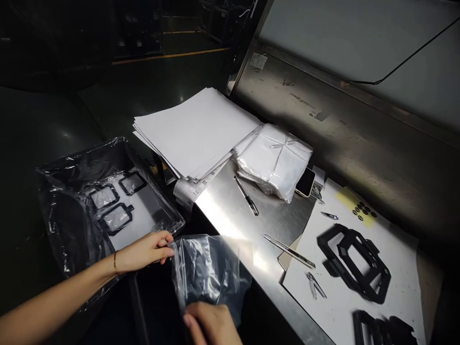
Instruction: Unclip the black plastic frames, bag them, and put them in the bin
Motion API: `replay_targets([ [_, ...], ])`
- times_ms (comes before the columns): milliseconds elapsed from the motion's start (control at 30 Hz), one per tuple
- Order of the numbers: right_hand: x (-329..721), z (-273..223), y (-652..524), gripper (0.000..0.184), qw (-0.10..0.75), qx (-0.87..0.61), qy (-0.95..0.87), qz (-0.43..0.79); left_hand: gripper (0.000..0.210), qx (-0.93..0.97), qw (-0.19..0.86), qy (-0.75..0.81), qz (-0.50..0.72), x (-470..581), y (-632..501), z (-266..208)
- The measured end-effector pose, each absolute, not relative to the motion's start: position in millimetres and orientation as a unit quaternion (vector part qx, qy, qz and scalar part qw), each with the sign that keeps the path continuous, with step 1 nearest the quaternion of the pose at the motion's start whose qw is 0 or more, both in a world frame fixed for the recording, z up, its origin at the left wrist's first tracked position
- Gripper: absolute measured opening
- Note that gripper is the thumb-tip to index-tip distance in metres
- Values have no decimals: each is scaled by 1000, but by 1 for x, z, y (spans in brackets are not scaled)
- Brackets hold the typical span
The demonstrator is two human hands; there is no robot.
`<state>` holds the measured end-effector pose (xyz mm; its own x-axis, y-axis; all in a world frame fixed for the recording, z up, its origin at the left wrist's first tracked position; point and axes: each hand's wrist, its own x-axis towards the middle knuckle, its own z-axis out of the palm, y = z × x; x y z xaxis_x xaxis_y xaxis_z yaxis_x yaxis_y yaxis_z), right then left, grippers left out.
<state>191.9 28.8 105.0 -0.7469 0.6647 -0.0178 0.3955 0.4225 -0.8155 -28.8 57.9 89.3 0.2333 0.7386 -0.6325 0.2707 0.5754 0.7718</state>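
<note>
I look down into a dim room with a dark green floor (194, 74) crossed by yellow lines. A metal worktop (219, 201) runs diagonally through my view, a stained panel (309, 103) standing behind it. Left of it sits one bin (68, 206) lined with black plastic.

I count one paper stack (197, 129) over the worktop's far end, one white sheet (404, 239) nearer me, and one tied pack (276, 158). The clear bag (208, 268) is in front of me, beside the worktop's edge: my left hand (151, 251) pinches its upper corner and my right hand (213, 323) its lower edge, fingers closed on the film in both. Three wrapped frames (117, 218) lie in the bin. I also count one phone (305, 183), one thin blade (288, 250), one pen (246, 195) and one pair of nippers (315, 286).

On the sheet, black frames (347, 273) blur and overlap, so I can't count them; more are cut off at the bottom. The right hand is cropped there too. The pack partly hides the phone. Tiny discs (362, 209) sit too close to count.
</note>
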Motion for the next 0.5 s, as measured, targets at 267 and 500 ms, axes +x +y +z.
replay_targets([
  [267,136,89,36,25,132,-395,-713,564,41,438,614,647,112,-65,39,64],
  [500,135,104,98,23,172,-370,-759,508,39,378,633,660,144,-85,35,89],
])
